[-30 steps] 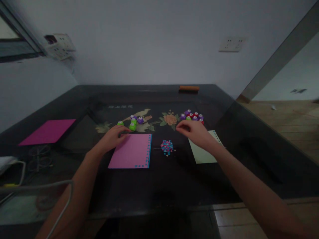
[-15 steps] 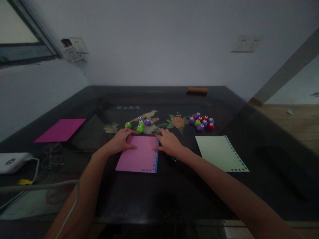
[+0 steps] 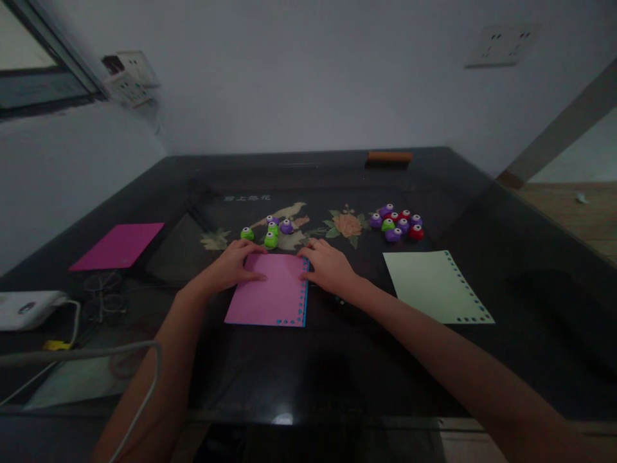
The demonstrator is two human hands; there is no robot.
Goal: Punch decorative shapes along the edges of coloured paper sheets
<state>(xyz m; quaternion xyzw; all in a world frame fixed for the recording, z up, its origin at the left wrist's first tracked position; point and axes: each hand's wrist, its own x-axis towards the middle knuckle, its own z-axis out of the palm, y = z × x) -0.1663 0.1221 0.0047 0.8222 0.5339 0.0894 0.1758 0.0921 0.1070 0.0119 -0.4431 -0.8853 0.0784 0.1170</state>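
A pink sheet of paper [image 3: 270, 292] lies in front of me, with punched holes along its right edge and part of its bottom edge. Blue shows through the holes and along the borders, as from a second sheet beneath. My left hand [image 3: 238, 262] grips the upper left corner, thumb on top and fingers curled at the far edge. At the upper right corner my right hand [image 3: 328, 262] holds the sheet the same way, its thumb over the holed edge. Small green and purple eyed pieces [image 3: 270, 240] sit just beyond the paper.
To the right lies a pale green punched sheet [image 3: 434, 289], with purple, red and green eyed pieces [image 3: 402, 225] behind it. A magenta sheet [image 3: 120, 245], glasses [image 3: 103, 299], a white device [image 3: 31, 310] and its cable [image 3: 157, 366] are left. A brown cylinder [image 3: 389, 157] lies at the back.
My view has shifted slightly. Both hands stay at the top corners of the pink sheet, and the right hand's fingers now curl over its corner.
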